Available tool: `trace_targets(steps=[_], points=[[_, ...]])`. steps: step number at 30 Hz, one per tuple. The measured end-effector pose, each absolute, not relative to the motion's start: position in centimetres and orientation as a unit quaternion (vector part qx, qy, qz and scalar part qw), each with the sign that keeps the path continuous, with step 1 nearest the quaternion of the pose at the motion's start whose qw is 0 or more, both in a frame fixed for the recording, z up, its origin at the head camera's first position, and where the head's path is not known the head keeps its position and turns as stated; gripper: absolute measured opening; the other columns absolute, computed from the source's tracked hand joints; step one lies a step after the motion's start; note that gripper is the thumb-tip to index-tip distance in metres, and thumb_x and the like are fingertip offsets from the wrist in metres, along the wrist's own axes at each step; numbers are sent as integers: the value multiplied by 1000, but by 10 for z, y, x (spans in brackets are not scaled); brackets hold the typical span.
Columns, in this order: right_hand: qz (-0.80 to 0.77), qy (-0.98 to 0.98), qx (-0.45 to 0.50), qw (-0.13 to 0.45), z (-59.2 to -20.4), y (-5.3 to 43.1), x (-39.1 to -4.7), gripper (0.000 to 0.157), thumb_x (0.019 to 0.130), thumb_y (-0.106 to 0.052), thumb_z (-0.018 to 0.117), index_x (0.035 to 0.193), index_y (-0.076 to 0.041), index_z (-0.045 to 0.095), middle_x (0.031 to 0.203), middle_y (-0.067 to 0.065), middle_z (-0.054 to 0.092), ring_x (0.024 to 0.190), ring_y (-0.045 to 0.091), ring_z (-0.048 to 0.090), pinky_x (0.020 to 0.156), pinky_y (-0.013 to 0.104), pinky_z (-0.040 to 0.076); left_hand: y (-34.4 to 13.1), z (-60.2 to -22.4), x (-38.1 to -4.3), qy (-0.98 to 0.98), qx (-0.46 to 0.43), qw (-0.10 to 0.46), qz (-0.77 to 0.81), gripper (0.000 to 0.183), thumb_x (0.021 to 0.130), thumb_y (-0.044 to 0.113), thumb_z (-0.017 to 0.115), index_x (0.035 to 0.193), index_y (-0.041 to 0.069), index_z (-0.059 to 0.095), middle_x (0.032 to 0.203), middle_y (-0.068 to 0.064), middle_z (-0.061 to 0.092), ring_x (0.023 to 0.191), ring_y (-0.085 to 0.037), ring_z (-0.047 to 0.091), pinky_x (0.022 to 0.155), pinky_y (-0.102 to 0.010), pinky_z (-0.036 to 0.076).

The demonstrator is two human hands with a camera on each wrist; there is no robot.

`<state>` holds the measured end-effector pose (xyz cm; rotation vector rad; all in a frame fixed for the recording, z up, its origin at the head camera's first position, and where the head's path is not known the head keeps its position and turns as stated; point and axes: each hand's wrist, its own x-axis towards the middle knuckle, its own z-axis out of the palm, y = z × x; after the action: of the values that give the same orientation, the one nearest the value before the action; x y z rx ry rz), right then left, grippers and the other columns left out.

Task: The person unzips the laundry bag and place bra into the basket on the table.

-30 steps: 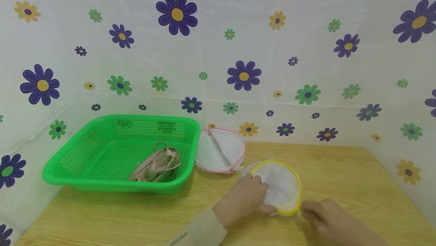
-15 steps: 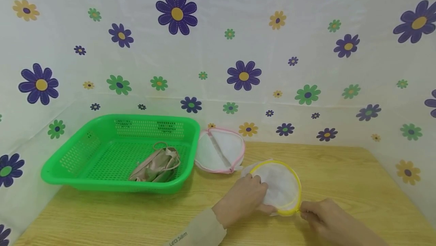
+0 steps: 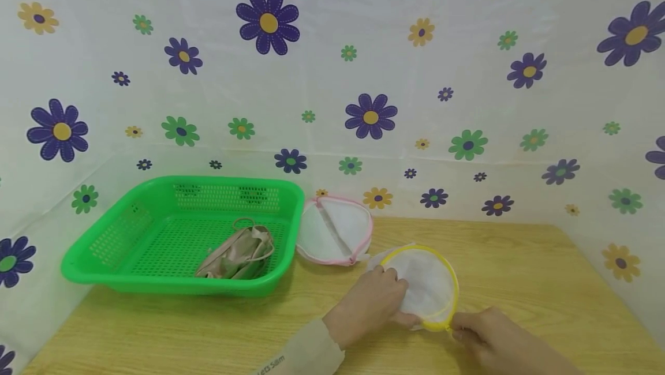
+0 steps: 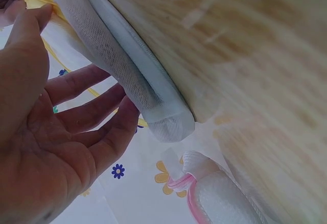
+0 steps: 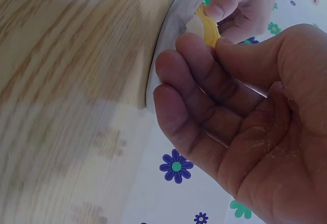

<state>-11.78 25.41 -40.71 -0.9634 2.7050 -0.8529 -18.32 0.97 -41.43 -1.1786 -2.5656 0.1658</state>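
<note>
A round white mesh laundry bag (image 3: 428,280) with a yellow zipper (image 3: 456,282) round its rim lies on the table at centre right. My left hand (image 3: 371,300) grips its left side, the thumb on the yellow edge and the other fingers spread along the mesh wall (image 4: 110,50). At the near right of the rim, my right hand (image 3: 493,337) pinches the zipper pull between thumb and forefinger; the pull is mostly hidden by the fingertips. In the right wrist view, the other fingers of that right hand (image 5: 230,106) are curled loosely beside the bag.
A second mesh bag (image 3: 332,231) with pink zipper trim lies behind, against the green plastic basket (image 3: 182,284) on the left. Inside the basket is a beige satin-like item with straps (image 3: 236,254). A flowered sheet (image 3: 332,75) hangs behind the wooden table (image 3: 535,271).
My right hand has shifted slightly left and nearer to me, following the yellow rim with the zipper pull. The left hand keeps its grip on the laundry bag.
</note>
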Motion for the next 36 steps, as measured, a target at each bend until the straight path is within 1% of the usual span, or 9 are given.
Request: trace_targets(steps=[3, 5, 9, 13, 20, 28, 36], points=[[-278, 904, -315, 85, -407, 253, -118, 23, 97, -1, 59, 81, -18, 59, 69, -23, 40, 59, -10, 34, 51, 16, 36, 10, -414, -183, -896, -412, 153, 55, 59, 86, 76, 59, 80, 18, 71, 74, 2, 63, 69, -11, 58, 80, -27, 49], [-273, 904, -318, 80, -406, 253, -119, 22, 97, -1, 60, 83, -19, 61, 70, -22, 44, 60, -10, 35, 51, 16, 37, 10, -413, -183, -896, -413, 153, 57, 59, 87, 75, 59, 80, 18, 71, 74, 2, 63, 70, -11, 58, 81, -27, 50], [-277, 905, -312, 88, -406, 252, -118, 22, 98, -4, 60, 82, -19, 60, 70, -22, 42, 59, -10, 35, 51, 16, 37, 10, -412, -182, -895, -413, 155, 58, 59, 87, 75, 59, 80, 18, 71, 74, 2, 63, 69, -11, 58, 80, -27, 50], [-286, 903, -307, 97, -406, 250, -117, 23, 98, -4, 60, 80, -19, 58, 69, -23, 40, 59, -10, 36, 51, 16, 37, 9, -412, -182, -895, -412, 161, 58, 58, 86, 75, 59, 79, 19, 70, 73, 3, 62, 68, -11, 57, 73, -25, 47], [-285, 899, -325, 65, -408, 249, -117, 25, 98, -4, 61, 78, -20, 58, 68, -24, 37, 58, -11, 34, 50, 15, 38, 9, -412, -182, -896, -411, 158, 59, 59, 86, 76, 59, 79, 19, 70, 74, 3, 62, 69, -11, 57, 72, -25, 47], [-285, 902, -317, 71, -408, 247, -116, 25, 98, -5, 61, 78, -20, 58, 68, -24, 37, 58, -11, 34, 50, 15, 38, 9, -413, -182, -895, -408, 165, 65, 59, 86, 76, 59, 78, 19, 70, 73, 3, 62, 68, -11, 56, 68, -25, 45], [-270, 899, -342, 29, -411, 245, -116, 26, 96, -3, 63, 76, -19, 58, 69, -24, 37, 60, -12, 31, 50, 13, 35, 10, -414, -182, -897, -407, 161, 65, 60, 85, 76, 60, 79, 18, 70, 73, 3, 62, 67, -11, 55, 67, -24, 44]])
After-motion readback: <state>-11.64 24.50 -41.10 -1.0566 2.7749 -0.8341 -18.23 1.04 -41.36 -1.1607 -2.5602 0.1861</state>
